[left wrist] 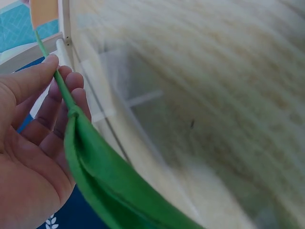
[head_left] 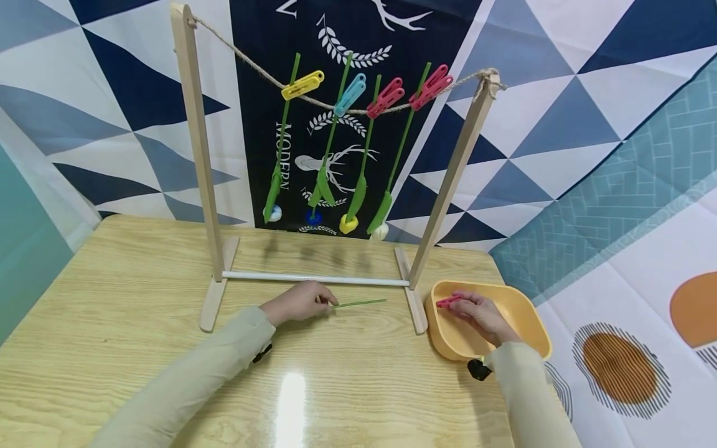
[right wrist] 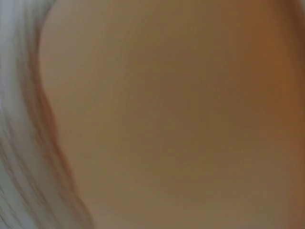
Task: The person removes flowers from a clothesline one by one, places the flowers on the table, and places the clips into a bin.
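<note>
Green stem point(head_left: 361, 303): pinched between thumb and fingertips of the left hand point(head_left: 299, 303), low over the wooden table point(head_left: 140, 386), in front of the white rod point(head_left: 313, 278).
Leaf point(left wrist: 114, 167): broad and green, just beside the left palm.
Red-pink clip point(head_left: 447, 302): held by the right hand point(head_left: 478, 314), thumb and fingers together on it, within the outline of the orange basin point(head_left: 523, 311); its height above the bottom cannot be told.
Basin spot: on the table, just beside the stand's right foot point(head_left: 417, 311).
Rope point(head_left: 241, 55): sags between 2 wooden posts point(head_left: 198, 143), carrying 1 yellow peg point(head_left: 303, 85), 1 blue peg point(head_left: 350, 94) and 2 pink pegs point(head_left: 385, 98).
Hanging flowers point(head_left: 356, 198): 4, heads down, blooms light blue, dark blue, yellow and white from left to right.
Right wrist view: blurred, mostly tan basin surface.
</note>
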Motion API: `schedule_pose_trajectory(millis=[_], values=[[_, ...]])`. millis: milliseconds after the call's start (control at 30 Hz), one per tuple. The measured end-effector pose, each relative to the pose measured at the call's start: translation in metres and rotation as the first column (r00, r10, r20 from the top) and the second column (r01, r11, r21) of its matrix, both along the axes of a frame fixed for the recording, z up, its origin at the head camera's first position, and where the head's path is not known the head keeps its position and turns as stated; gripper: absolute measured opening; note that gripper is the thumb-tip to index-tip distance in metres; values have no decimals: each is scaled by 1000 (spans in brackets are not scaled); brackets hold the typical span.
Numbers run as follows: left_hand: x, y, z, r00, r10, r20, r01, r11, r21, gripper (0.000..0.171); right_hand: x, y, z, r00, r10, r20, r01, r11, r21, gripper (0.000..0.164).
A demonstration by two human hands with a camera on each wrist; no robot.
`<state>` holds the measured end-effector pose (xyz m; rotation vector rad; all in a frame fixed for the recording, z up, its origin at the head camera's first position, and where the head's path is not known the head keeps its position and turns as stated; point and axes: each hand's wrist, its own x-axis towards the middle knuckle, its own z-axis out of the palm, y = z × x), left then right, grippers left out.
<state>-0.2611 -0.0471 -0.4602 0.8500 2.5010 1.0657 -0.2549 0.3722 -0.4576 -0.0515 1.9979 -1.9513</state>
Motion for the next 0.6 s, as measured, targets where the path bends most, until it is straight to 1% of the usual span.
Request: schedule_pose_trajectory(millis=[100, 200, 333, 433, 500, 600], values=[[0, 1, -4, 1000, 7, 4, -7, 1000, -11, 15, -1, -2, -7, 1000, 9, 1, -9, 1000, 23, 30], [1, 2, -7, 1000, 9, 12, -9, 1000, -14, 13, -1, -4, -11, 1000, 2, 14, -3, 998, 68, 33], [2, 2, -10, 1000, 3, 15, -3, 1000, -15, 13, -1, -6, -15, 999, -21, 39, 17, 994, 105, 37], [3, 3, -13, 1000, 0, 11, 0, 1000, -31, 13, -2, -7, -15, 998, -29, 48, 22, 990, 140, 39], [3, 3, -15, 1000, 2, 10, -1, 999, -36, 13, -3, -8, -16, 999, -31, 44, 22, 981, 190, 41], [4, 4, -19, 1000, 4, 15, -3, 999, -41, 13, -4, -8, -16, 999, -35, 33, 24, 959, 281, 46]])
